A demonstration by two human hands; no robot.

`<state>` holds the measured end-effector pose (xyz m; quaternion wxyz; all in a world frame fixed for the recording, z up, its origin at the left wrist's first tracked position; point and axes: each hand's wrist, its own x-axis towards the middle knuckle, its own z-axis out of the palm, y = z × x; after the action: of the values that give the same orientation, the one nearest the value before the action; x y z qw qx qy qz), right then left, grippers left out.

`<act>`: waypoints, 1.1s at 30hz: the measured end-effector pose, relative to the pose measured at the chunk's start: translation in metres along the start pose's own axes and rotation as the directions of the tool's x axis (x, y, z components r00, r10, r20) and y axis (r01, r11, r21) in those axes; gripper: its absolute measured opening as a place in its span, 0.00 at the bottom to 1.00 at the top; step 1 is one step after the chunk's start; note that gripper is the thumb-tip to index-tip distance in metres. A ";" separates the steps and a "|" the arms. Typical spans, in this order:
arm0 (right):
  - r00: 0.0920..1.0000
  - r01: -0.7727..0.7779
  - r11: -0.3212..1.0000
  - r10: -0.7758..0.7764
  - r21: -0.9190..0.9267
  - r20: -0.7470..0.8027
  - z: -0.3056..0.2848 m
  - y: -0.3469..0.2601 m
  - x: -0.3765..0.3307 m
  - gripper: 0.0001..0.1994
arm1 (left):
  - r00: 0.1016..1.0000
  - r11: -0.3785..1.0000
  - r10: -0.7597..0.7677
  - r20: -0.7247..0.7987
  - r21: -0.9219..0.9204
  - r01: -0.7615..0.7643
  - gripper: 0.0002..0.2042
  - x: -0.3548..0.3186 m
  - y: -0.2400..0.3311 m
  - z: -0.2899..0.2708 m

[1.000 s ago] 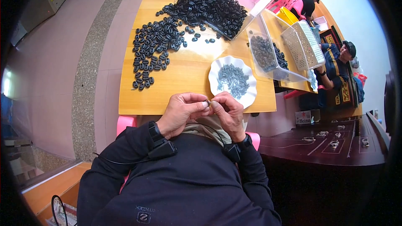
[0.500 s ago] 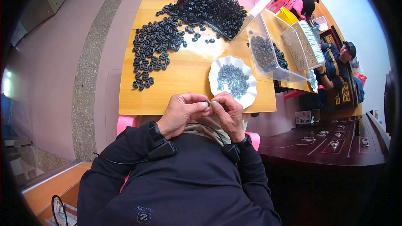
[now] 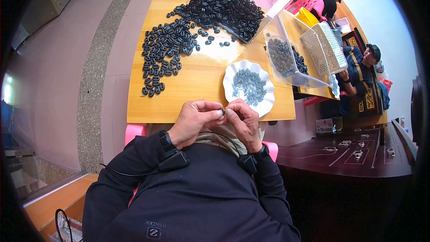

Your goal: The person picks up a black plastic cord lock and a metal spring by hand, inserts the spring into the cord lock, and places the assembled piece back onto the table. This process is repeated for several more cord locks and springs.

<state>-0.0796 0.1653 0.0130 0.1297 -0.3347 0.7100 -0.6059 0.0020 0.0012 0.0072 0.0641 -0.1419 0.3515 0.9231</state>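
Observation:
At the table's near edge, my left hand [image 3: 195, 120] and my right hand [image 3: 244, 121] meet fingertip to fingertip. Both are closed in a pinch on one small dark piece [image 3: 223, 111], mostly covered by the thumbs and fingers. Just beyond my right hand stands a white scalloped plate [image 3: 228, 77] heaped with small, thin silvery pieces [image 3: 249, 86], too small to make out exactly. Black oval two-hole plastic pieces [image 3: 163, 47] lie spread over the left part of the table. More of them form a big pile [image 3: 228, 9] spilling from a tipped clear bin [image 3: 280, 0].
The wooden table [image 3: 197, 76] ends just beyond my hands. To the right, a clear box [image 3: 309, 79] holds more dark pieces, beside a white perforated basket [image 3: 329, 45]. A person in dark clothes [image 3: 358, 69] sits farther right. A dark wooden panel [image 3: 340, 152] lies at lower right.
My right hand has shifted very slightly toward the left. Both hands keep their pinch on the small dark piece, and the things on the table stay as they were.

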 end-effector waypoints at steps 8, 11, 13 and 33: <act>0.999 -0.019 1.000 0.019 0.015 -0.044 0.000 0.007 -0.001 0.02 | 1.000 1.000 0.014 0.001 -0.012 -0.014 0.08 0.000 0.000 0.000; 1.000 -0.009 1.000 0.009 -0.026 -0.030 -0.001 0.006 -0.001 0.02 | 1.000 1.000 0.017 0.007 -0.017 -0.017 0.08 0.001 0.000 -0.001; 1.000 -0.019 1.000 0.019 -0.008 -0.022 -0.002 0.007 -0.001 0.02 | 1.000 1.000 0.016 0.006 -0.011 -0.016 0.08 0.002 -0.001 -0.002; 1.000 -0.013 1.000 0.014 -0.013 0.028 -0.004 0.003 0.001 0.02 | 1.000 0.999 -0.014 0.018 -0.045 0.014 0.08 0.003 -0.001 -0.004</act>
<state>-0.0833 0.1682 0.0112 0.1416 -0.3392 0.7142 -0.5956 -0.0001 -0.0010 0.0027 0.0704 -0.1378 0.3290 0.9316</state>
